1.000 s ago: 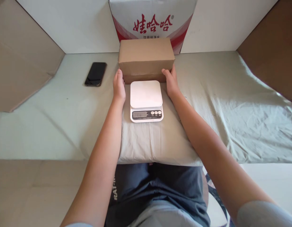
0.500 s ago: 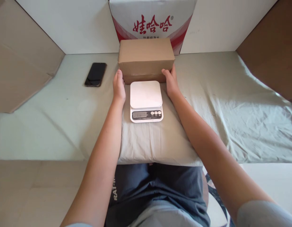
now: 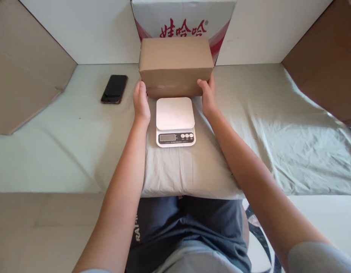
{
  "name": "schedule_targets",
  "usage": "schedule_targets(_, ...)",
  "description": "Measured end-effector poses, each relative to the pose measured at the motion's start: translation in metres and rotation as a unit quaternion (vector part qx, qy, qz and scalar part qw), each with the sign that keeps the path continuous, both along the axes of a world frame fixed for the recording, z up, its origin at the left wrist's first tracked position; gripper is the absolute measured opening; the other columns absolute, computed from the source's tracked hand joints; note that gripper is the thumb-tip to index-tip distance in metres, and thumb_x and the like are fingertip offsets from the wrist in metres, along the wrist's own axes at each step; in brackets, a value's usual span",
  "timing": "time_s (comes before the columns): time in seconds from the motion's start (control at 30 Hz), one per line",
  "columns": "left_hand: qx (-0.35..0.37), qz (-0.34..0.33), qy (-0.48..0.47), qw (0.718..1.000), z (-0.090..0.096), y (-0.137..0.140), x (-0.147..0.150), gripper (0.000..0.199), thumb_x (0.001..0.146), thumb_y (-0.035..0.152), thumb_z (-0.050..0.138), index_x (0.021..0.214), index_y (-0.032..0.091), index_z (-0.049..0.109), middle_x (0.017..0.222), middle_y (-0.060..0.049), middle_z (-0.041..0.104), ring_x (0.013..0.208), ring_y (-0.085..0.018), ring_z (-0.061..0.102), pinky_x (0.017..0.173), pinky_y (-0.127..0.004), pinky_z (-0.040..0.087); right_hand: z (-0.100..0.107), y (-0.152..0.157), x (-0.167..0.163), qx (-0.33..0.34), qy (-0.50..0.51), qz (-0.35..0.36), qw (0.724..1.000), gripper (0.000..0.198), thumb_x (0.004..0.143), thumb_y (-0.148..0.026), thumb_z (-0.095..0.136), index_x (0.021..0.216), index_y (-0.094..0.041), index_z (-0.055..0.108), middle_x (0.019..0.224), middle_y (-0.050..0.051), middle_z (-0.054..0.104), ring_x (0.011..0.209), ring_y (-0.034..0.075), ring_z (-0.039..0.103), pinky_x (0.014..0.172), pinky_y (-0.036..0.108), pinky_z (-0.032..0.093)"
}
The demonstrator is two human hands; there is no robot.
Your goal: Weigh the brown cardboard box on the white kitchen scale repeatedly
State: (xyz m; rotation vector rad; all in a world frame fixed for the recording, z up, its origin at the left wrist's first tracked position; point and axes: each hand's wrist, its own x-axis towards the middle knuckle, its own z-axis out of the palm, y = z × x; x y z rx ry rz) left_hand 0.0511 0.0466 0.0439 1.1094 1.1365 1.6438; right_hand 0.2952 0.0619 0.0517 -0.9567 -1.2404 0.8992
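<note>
A closed brown cardboard box (image 3: 175,76) is held between my two hands, just behind a white kitchen scale (image 3: 174,113). My left hand (image 3: 141,101) grips its left end, thumb at the near edge. On the opposite end is my right hand (image 3: 209,94), its thumb on the front face and the other fingers partly hidden behind the side. The scale lies flat between my forearms, its square platform bare and its small display showing no readable digits.
A black smartphone (image 3: 114,89) lies left of the box on the pale green cloth (image 3: 64,151). Against the white back wall stands a large white and red carton (image 3: 181,11). Brown cardboard panels (image 3: 27,68) flank the surface on both sides.
The box has risen and looks larger, covering more of the carton's lettering. Both hands have moved with it, slightly apart. The faint marks on the scale's display are gone.
</note>
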Motion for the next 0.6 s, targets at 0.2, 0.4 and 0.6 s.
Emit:
schedule_targets(0.2, 0.026, -0.001, 0.018, 0.999, 0.015, -0.010, 0.002, 0.052, 0.113, 0.078, 0.056, 0.123, 0.032, 0.077, 0.155, -0.003, 0.079, 0.167, -0.023, 0.059, 0.138, -0.035, 0.047, 0.016, -0.005, -0.001, 0.017, 0.003, -0.019, 1.000, 0.057, 0.085, -0.060, 0.069, 0.140, -0.046, 0.067, 0.153, -0.005, 0.077, 0.156, 0.030, 0.058, 0.142, 0.044, 0.050)
schedule_targets(0.4, 0.037, 0.022, 0.023, 0.999, 0.026, -0.015, 0.000, 0.057, 0.124, 0.065, 0.032, 0.121, 0.025, 0.072, 0.146, -0.005, 0.080, 0.161, -0.019, 0.062, 0.134, -0.038, 0.047, 0.035, -0.018, -0.005, 0.034, -0.012, 0.000, 0.999, 0.057, 0.092, -0.043, 0.060, 0.148, -0.032, 0.058, 0.163, 0.004, 0.068, 0.158, 0.026, 0.057, 0.143, 0.045, 0.048)
schedule_targets(0.6, 0.064, 0.038, -0.008, 0.997, 0.031, -0.022, 0.000, 0.025, 0.125, 0.041, 0.031, 0.118, 0.027, 0.051, 0.137, -0.006, 0.073, 0.134, -0.018, 0.069, 0.113, -0.033, 0.055, 0.048, -0.029, -0.007, 0.031, -0.007, -0.004, 0.999, 0.046, 0.087, -0.047, 0.067, 0.133, -0.044, 0.068, 0.150, -0.003, 0.074, 0.155, 0.032, 0.058, 0.141, 0.048, 0.050)
